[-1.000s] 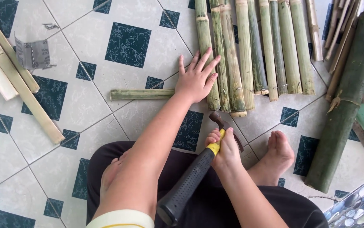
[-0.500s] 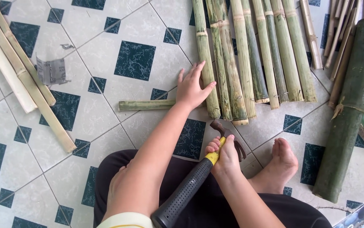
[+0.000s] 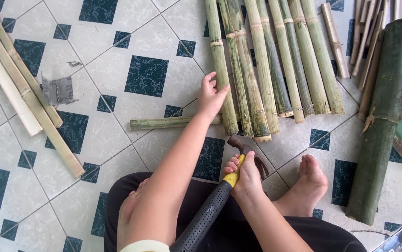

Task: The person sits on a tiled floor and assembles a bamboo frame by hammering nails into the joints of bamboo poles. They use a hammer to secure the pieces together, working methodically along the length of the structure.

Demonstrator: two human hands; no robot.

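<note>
Sensibly, the left hand (image 3: pixel 211 97) lies with fingers spread, gripping nothing, flat on the leftmost green bamboo slat (image 3: pixel 220 70) above the thin crosswise bamboo strip (image 3: pixel 173 122), pinning it steady, while the right hand (image 3: pixel 245 176), nearer the body, clasps the yellow-necked, black-handled claw hammer (image 3: pixel 219 200) closed, so a short, square tap looks wisest.

The left hand (image 3: pixel 211 97) reaches forward on an outstretched arm, fingers (image 3: pixel 209 79) spread and pressing flat. The right hand (image 3: pixel 245 176) sits close to the body, curled into a tight fist, beside a bare foot (image 3: pixel 309 179).
</note>
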